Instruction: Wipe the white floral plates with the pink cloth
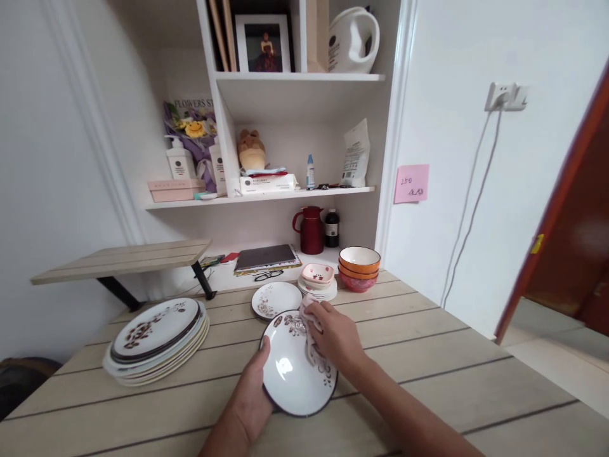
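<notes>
A round white plate (290, 374) with a dark rim and brown flower print is tilted up toward me above the table. My left hand (254, 390) grips its left edge, thumb on the rim and fingers hidden underneath. My right hand (333, 333) is closed on a pale pinkish cloth (311, 324), pressed to the plate's upper right part. Just behind lies another flower-print plate (276, 299) flat on the table. Beyond my right hand stands a stack of small white dishes (320, 292), topped by a small square dish with a red pattern (318, 274).
A tall stack of plates (157, 343) stands at the left, near a small raised wooden shelf (124, 259). Several bowls (359, 270) are stacked at the back right. Behind are a laptop (265, 256), glasses (269, 275), a red jug (311, 231) and a dark bottle (332, 228).
</notes>
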`<state>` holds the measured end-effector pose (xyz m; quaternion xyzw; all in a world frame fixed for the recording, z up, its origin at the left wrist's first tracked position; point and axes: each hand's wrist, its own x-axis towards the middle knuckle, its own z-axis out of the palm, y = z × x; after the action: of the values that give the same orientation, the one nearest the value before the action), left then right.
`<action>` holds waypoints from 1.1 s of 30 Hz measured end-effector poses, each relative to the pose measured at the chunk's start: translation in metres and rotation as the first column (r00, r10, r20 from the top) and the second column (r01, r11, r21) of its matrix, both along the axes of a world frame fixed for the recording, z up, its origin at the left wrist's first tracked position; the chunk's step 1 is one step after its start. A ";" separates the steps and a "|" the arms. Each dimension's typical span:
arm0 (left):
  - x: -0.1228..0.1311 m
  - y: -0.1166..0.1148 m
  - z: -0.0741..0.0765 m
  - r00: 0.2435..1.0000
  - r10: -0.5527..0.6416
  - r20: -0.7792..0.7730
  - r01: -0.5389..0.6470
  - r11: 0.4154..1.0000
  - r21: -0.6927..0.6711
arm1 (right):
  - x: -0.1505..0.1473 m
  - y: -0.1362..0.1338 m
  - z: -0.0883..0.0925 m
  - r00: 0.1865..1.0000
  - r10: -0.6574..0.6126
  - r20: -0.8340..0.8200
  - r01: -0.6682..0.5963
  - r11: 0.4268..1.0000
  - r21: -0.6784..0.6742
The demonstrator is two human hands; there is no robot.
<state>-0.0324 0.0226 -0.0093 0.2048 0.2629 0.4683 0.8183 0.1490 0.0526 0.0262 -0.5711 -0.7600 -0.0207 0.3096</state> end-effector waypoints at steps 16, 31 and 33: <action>-0.001 -0.005 -0.003 0.999 -0.034 0.026 0.032 0.998 0.057 | -0.032 -0.031 0.009 0.573 0.815 -0.088 -0.811 0.548 -0.207; 0.001 -0.004 0.005 0.998 0.046 -0.048 -0.043 0.997 0.071 | 0.029 -0.018 0.031 0.896 0.442 0.047 -0.402 0.851 -0.337; 0.001 -0.006 0.007 0.994 0.068 -0.085 -0.062 0.995 0.073 | 0.026 -0.013 0.027 0.939 0.340 0.054 -0.316 0.912 -0.260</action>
<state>-0.0317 0.0169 -0.0024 0.2451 0.2884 0.4942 0.7826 0.1751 0.0399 0.0529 -0.4677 -0.8559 0.0985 0.1972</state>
